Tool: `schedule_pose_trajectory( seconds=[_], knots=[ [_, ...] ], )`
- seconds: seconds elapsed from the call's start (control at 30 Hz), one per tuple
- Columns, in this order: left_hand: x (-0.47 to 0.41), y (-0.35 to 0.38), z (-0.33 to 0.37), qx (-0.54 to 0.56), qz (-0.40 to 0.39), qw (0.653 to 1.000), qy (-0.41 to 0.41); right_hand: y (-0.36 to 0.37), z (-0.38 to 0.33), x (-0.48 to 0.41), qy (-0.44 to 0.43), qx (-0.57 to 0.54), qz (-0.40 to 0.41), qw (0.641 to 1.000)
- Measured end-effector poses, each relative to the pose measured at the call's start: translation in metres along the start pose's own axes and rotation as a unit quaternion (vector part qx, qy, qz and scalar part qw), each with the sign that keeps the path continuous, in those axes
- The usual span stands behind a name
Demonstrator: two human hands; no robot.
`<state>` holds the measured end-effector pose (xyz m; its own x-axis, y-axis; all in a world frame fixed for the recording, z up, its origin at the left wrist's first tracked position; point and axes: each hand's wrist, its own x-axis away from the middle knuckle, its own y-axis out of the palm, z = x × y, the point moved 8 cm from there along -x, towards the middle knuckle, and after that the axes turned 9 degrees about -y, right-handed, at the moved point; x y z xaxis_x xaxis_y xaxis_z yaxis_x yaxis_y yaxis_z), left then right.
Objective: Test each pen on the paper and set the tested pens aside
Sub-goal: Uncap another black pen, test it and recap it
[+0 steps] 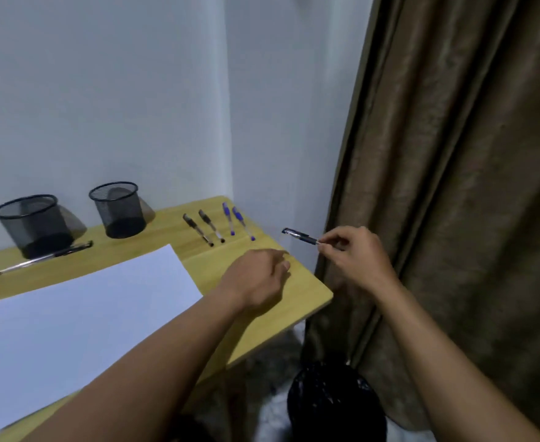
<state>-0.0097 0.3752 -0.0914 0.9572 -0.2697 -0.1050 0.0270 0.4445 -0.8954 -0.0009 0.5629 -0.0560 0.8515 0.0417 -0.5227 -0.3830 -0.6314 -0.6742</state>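
A white sheet of paper (80, 317) lies on the wooden table (300, 298). My right hand (354, 253) pinches a black pen (299, 236) by one end, holding it in the air just past the table's right edge. My left hand (259, 279) rests on the table near that edge, fingers curled, holding nothing that I can see. Two black pens (203, 229) and two blue pens (236, 222) lie side by side at the back right of the table. Another black pen (43, 257) lies at the back left.
Two black mesh pen cups (118, 208) (32, 224) stand at the back by the white wall. A brown curtain (453, 154) hangs right of the table. A dark bin with a black bag (335, 403) sits on the floor below the table's right edge.
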Motion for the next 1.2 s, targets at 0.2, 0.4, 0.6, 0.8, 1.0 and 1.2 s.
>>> schedule_pose_trajectory(
  seconds=[0.2,0.4,0.6,0.8,1.0,1.2],
  knots=[
    [-0.003,0.053,0.014,-0.132,-0.074,0.988,0.006,0.003,0.085,0.040,0.089,0.021,0.005,0.996],
    [-0.001,0.058,0.014,-0.158,-0.084,0.984,-0.001,0.053,0.142,0.094,0.152,0.046,-0.034,0.987],
    [-0.001,0.060,0.011,-0.167,-0.080,0.983,-0.004,0.113,0.192,0.150,0.215,0.044,-0.076,0.973],
    [-0.001,0.060,0.010,-0.161,-0.066,0.985,0.000,0.156,0.237,0.196,0.252,0.048,-0.092,0.962],
    [-0.001,0.060,0.011,-0.156,-0.060,0.986,0.008,0.199,0.275,0.234,0.291,0.024,-0.151,0.945],
    [-0.004,0.061,0.008,-0.157,-0.046,0.987,0.009,0.220,0.299,0.262,0.331,0.030,-0.173,0.927]
  ],
)
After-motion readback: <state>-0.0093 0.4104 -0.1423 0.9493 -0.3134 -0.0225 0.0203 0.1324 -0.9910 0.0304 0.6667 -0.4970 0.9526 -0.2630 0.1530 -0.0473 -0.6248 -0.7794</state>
